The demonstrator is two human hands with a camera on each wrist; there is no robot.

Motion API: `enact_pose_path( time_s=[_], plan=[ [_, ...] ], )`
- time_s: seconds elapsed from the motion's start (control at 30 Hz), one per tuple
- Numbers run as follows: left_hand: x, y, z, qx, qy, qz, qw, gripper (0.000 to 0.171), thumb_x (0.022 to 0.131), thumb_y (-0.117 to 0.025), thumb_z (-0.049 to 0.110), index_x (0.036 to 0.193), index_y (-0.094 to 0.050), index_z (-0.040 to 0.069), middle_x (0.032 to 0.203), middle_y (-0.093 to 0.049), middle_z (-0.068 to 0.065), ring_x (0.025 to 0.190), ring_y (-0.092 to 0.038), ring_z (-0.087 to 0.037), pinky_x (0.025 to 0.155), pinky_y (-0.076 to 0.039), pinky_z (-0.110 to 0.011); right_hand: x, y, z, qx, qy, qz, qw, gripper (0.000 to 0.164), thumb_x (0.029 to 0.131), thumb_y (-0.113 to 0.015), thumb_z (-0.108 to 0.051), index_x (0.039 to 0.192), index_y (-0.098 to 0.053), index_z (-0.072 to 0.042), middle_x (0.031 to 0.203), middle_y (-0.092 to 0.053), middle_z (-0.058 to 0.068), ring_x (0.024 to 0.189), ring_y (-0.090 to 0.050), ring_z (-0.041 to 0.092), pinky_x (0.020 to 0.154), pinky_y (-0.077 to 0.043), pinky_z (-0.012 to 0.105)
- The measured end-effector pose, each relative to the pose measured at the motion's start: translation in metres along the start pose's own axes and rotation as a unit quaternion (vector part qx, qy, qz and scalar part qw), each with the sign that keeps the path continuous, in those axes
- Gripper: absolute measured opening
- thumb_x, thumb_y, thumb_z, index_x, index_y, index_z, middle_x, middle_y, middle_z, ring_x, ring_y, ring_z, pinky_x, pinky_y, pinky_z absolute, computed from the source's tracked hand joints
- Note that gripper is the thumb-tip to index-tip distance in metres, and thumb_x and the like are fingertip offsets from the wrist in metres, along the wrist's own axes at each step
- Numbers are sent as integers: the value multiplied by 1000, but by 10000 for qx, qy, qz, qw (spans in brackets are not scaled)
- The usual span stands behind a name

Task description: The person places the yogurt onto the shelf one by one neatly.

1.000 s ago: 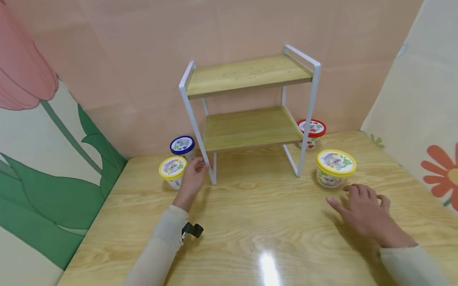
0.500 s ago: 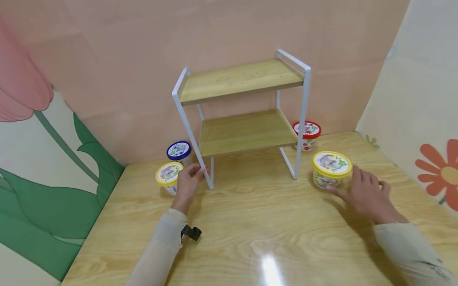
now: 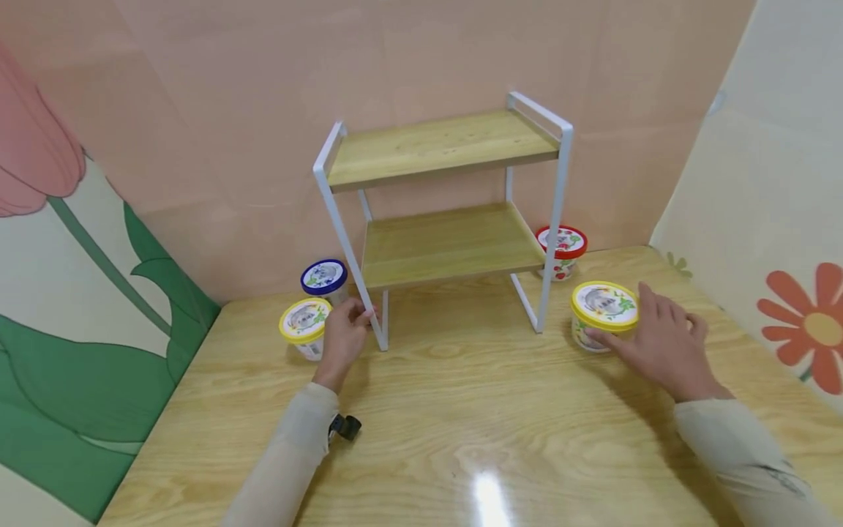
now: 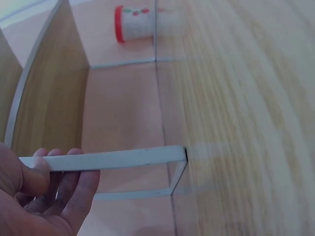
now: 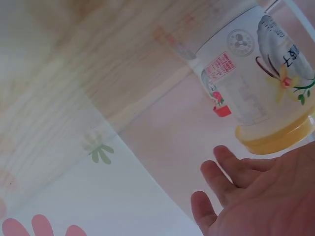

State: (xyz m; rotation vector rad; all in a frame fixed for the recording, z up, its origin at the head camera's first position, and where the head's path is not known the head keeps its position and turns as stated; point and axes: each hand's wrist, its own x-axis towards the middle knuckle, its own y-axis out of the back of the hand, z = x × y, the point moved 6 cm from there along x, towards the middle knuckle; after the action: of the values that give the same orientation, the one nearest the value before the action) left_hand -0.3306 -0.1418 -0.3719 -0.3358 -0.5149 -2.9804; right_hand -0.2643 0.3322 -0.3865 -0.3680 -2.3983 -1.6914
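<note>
A two-tier shelf rack (image 3: 451,245) with wooden boards and a white frame stands at the back of the table. My left hand (image 3: 342,338) holds its left front leg (image 4: 123,158) low down, thumb on one side and fingers behind, as the left wrist view shows. On the right, my right hand (image 3: 661,344) is spread at a yellow-lidded tub (image 3: 603,301), thumb across its front and fingers by the lid's right side. In the right wrist view the fingers (image 5: 221,184) are loosely extended beside the tub's yellow lid (image 5: 278,140).
Another yellow-lidded tub (image 3: 306,322) and a blue-lidded tub (image 3: 324,277) stand left of the rack, close to my left hand. Behind the rack's right leg is a red-lidded tub (image 3: 563,250). Walls border the wooden table (image 3: 448,424) at the back and sides.
My right hand has moved up and left to the yellow-lidded tub, its fingers rising beside the lid. My left hand stays on the rack's leg. The head view has shifted slightly.
</note>
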Motion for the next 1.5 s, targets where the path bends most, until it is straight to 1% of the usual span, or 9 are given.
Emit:
enact_pose_path(
  time_s=[0.17,0.3,0.43,0.63,0.8,0.93,1.1,1.33,1.5],
  plan=[
    [1,-3,0,130,-27,-43,9999,11,94,-56,-8,101,-63,-12,103,-71,-27,94,-71,-36,84,-61,-42,10,2,3,30,100,24,9999,112,83,-61,-72,157,-14,-3,145,-34,37,129,-28,57,93,-18,71],
    [2,-6,0,225,-5,-49,9997,10,94,-57,-7,99,-64,-9,100,-72,-24,91,-71,-33,80,-61,-37,10,4,3,92,201,31,9998,107,83,-62,-69,157,-17,-7,145,-36,36,129,-28,56,91,-18,71],
    [2,-6,0,342,-42,-46,9994,10,95,-57,-5,100,-65,-8,101,-72,-24,91,-71,-31,81,-61,-40,10,4,1,165,234,10,9996,106,84,-63,-68,157,-19,-7,143,-39,35,127,-31,55,91,-19,71],
    [4,-5,4,457,-256,-42,9986,12,95,-57,-4,101,-64,-11,101,-72,-26,91,-71,-33,81,-61,-41,15,9,2,290,232,79,9993,108,81,-67,-68,157,-21,-5,140,-43,35,120,-39,55,91,-18,71],
    [4,-6,5,426,-191,-23,9989,10,95,-57,-4,100,-64,-9,101,-72,-25,91,-71,-33,82,-60,-44,15,10,4,316,289,101,9990,112,79,-70,-66,157,-19,-4,144,-43,34,120,-41,55,91,-19,70],
    [4,-9,6,455,-197,-104,9987,9,96,-57,-3,101,-63,-8,103,-71,-27,92,-70,-34,82,-61,-42,11,9,2,390,341,113,9986,112,79,-72,-65,157,-20,-4,143,-43,34,118,-42,55,89,-20,70],
    [4,-11,8,523,-287,-200,9980,11,97,-55,-3,104,-62,-10,104,-69,-30,92,-70,-35,80,-61,-39,6,5,-4,496,402,-8,9980,112,79,-73,-63,156,-20,-1,143,-43,35,119,-42,56,87,-21,70],
    [2,-6,7,588,-163,-211,9979,12,98,-54,-3,106,-62,-7,107,-69,-28,94,-70,-34,82,-61,-40,9,0,-10,674,473,-21,9966,111,77,-76,-60,155,-23,0,144,-43,32,118,-45,57,87,-23,68],
    [2,-3,0,667,46,-255,9974,13,99,-54,-2,108,-62,-6,109,-69,-27,95,-70,-32,83,-61,-39,11,-7,-14,826,643,-76,9945,113,74,-79,-58,155,-24,-1,142,-46,31,119,-47,55,88,-24,65]
  ],
)
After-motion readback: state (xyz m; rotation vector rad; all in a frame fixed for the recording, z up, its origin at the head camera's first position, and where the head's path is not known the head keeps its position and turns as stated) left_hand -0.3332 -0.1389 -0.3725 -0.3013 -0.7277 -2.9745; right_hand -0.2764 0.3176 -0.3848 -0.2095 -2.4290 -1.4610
